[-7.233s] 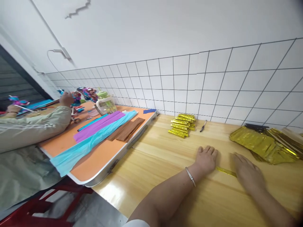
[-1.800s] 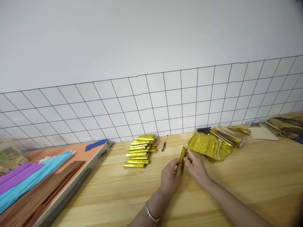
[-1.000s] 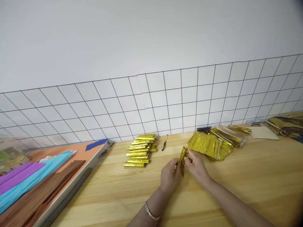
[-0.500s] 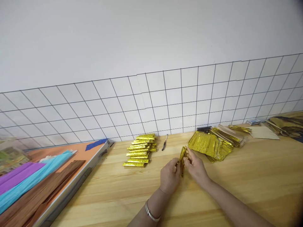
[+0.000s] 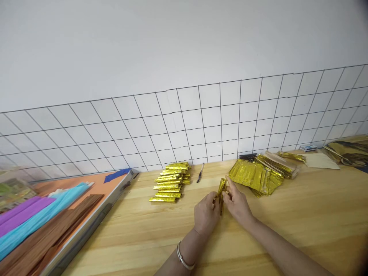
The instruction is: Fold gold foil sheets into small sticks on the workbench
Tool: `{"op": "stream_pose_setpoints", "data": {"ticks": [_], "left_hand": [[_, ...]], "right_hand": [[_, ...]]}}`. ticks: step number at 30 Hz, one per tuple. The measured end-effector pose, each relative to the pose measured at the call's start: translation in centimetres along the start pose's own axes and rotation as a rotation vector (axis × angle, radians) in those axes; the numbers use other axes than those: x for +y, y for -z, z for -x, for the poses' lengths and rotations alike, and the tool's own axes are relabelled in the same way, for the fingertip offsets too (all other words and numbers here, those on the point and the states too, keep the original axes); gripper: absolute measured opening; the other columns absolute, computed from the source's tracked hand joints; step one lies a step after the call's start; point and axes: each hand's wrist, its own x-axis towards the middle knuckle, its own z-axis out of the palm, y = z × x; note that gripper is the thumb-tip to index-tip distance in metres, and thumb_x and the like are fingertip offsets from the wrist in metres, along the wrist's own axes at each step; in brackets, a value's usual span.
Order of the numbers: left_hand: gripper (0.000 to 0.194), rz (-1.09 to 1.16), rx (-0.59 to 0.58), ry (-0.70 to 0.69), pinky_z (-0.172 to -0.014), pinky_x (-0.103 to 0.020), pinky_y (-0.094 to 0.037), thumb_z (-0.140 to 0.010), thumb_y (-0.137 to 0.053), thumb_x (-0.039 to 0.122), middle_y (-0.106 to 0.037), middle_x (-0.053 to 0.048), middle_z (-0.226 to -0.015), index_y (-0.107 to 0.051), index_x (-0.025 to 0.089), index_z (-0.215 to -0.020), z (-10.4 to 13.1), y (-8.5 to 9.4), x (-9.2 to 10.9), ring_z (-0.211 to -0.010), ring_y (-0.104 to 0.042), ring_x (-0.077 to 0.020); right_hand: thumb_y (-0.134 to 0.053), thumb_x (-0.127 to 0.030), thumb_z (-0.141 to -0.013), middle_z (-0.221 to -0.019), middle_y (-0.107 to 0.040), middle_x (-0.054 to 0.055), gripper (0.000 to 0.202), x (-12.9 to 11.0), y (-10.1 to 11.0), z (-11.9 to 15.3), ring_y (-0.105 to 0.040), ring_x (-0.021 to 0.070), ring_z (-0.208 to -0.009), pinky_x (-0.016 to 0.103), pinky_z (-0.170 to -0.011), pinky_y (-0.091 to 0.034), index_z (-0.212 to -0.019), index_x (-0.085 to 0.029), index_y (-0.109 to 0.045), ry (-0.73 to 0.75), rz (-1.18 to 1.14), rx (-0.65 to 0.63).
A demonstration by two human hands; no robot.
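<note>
Between my two hands stands a folded piece of shiny gold foil paper (image 5: 222, 185), its narrow length pointing away from me. My left hand (image 5: 205, 214) is closed on its left side, with a bangle on the wrist. From the right, my right hand (image 5: 238, 203) pinches the same piece, the index finger stretched along its far end. The lower part of the foil is partly hidden by my fingers. Beyond my left hand lies a stack of folded gold foil strips (image 5: 167, 188). Past my right hand is a pile of flatter gold foil sheets (image 5: 254, 177).
A pen (image 5: 200, 173) lies near the wall grid (image 5: 209, 115). At the back right are a black clip (image 5: 247, 156), a pale paper sheet (image 5: 322, 161) and a small box (image 5: 308, 148). On the left, a metal-edged orange board (image 5: 99, 178) bears brown crepe paper (image 5: 57, 226), with blue and purple ones.
Almost nothing differs. My right index finger has straightened slightly along the foil's far end, and the foil has turned a little in my hands.
</note>
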Motion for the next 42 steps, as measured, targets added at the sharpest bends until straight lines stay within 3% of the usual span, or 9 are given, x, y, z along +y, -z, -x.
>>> {"op": "stream_pose_setpoints", "data": {"ticks": [8,18,21,24,28,36,42], "left_hand": [[0.017,-0.043,-0.001,-0.011,-0.062,-0.022,-0.038,-0.088,-0.041,0.021,-0.066,0.001,-0.083,-0.056,0.024,-0.095,0.0,-0.1,-0.1,-0.073,-0.061,-0.0141],[0.019,0.072,-0.008,-0.174,-0.069,-0.023,-0.042,-0.091,-0.041,0.024,-0.064,-0.002,-0.088,-0.060,0.021,-0.091,-0.3,0.8,0.4,-0.081,-0.059,-0.0138],[0.019,0.147,-0.014,-0.199,-0.068,-0.022,-0.044,-0.090,-0.044,0.022,-0.064,-0.002,-0.095,-0.056,0.022,-0.104,-0.7,1.5,0.4,-0.081,-0.058,-0.0131],[0.036,0.198,0.001,-0.223,-0.067,-0.022,-0.046,-0.088,-0.048,0.023,-0.064,-0.001,-0.099,-0.046,0.026,-0.123,-1.1,2.6,0.4,-0.077,-0.058,-0.0121],[0.047,0.238,0.036,-0.254,-0.066,-0.023,-0.046,-0.088,-0.049,0.024,-0.065,0.000,-0.098,-0.036,0.029,-0.133,-1.7,4.5,0.6,-0.071,-0.057,-0.0106],[0.031,0.325,0.017,-0.260,-0.062,-0.021,-0.045,-0.085,-0.055,0.024,-0.065,0.000,-0.094,-0.053,0.027,-0.116,-2.3,5.9,0.8,-0.073,-0.056,-0.0114],[0.017,0.400,0.033,-0.230,-0.060,-0.021,-0.044,-0.083,-0.057,0.020,-0.061,-0.001,-0.087,-0.058,0.021,-0.099,-2.7,5.8,0.2,-0.066,-0.051,-0.0095]], "right_hand": [[-0.041,-0.024,-0.083,-0.081,-0.064,0.001,0.063,0.1,0.0,0.0,-0.058,0.0161,-0.067,0.025,-0.061,-0.044,-0.143,-0.020,-0.023,-0.012,0.028,-0.013],[-0.041,-0.025,-0.083,-0.075,-0.060,0.000,0.060,-0.3,0.4,-0.1,-0.054,0.0154,-0.062,0.024,-0.058,-0.043,-0.142,-0.022,-0.027,0.007,0.083,-0.038],[-0.041,-0.025,-0.084,-0.073,-0.060,-0.001,0.059,-1.1,0.9,-0.1,-0.053,0.0150,-0.060,0.024,-0.057,-0.042,-0.142,-0.023,-0.028,0.032,0.102,-0.052],[-0.040,-0.024,-0.084,-0.070,-0.058,-0.002,0.059,-2.3,1.6,0.0,-0.052,0.0148,-0.058,0.024,-0.055,-0.041,-0.142,-0.023,-0.028,0.072,0.133,-0.064],[-0.040,-0.024,-0.084,-0.069,-0.059,-0.001,0.058,-3.8,2.3,0.3,-0.053,0.0151,-0.058,0.024,-0.055,-0.041,-0.141,-0.022,-0.029,0.134,0.182,-0.097],[-0.039,-0.025,-0.084,-0.073,-0.064,0.001,0.059,-4.1,2.3,0.5,-0.057,0.0157,-0.060,0.024,-0.052,-0.042,-0.142,-0.019,-0.030,0.146,0.223,-0.129],[-0.040,-0.028,-0.085,-0.090,-0.069,0.005,0.054,-3.7,2.2,0.2,-0.064,0.0169,-0.076,0.026,-0.068,-0.049,-0.138,-0.016,-0.037,0.132,0.180,-0.126]]}}
